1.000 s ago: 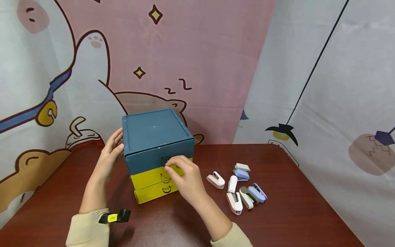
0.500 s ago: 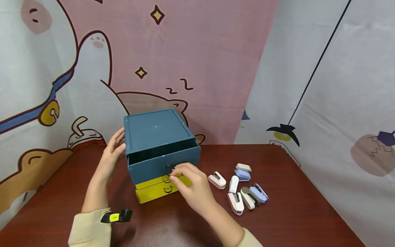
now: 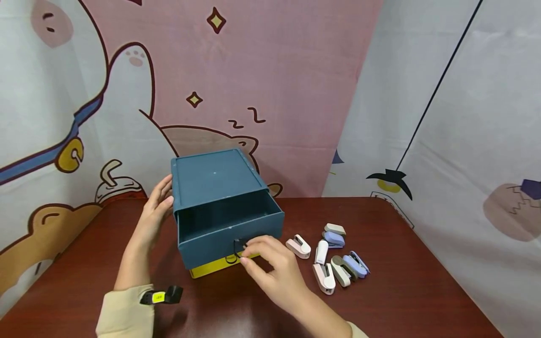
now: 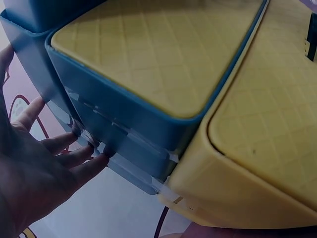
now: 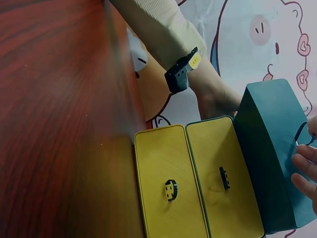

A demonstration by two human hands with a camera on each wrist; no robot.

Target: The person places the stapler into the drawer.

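Note:
A small chest [image 3: 213,176] with a dark blue shell stands on the red-brown table [image 3: 401,281]. Its blue top drawer [image 3: 211,249] is pulled well out and looks dark inside; yellow drawers [image 3: 207,270] sit shut below it. My right hand [image 3: 247,251] pinches the black ring handle [image 3: 237,244] on the blue drawer's front. My left hand [image 3: 162,202] lies with straight fingers against the chest's left side. In the left wrist view its fingertips [image 4: 96,148] touch the taped blue wall. The right wrist view shows both yellow fronts [image 5: 168,183], the blue front [image 5: 272,148] and my right hand's fingers [image 5: 304,166].
Several small staplers [image 3: 329,256], pink, white, blue and beige, lie in a loose group on the table to the right of the chest. Cartoon-printed cloth hangs behind and to the right. A black band [image 3: 162,295] sits on my left wrist.
My right hand has drawn the blue top drawer out toward me by its ring handle, from nearly shut to wide open. My left hand has stayed against the chest's side.

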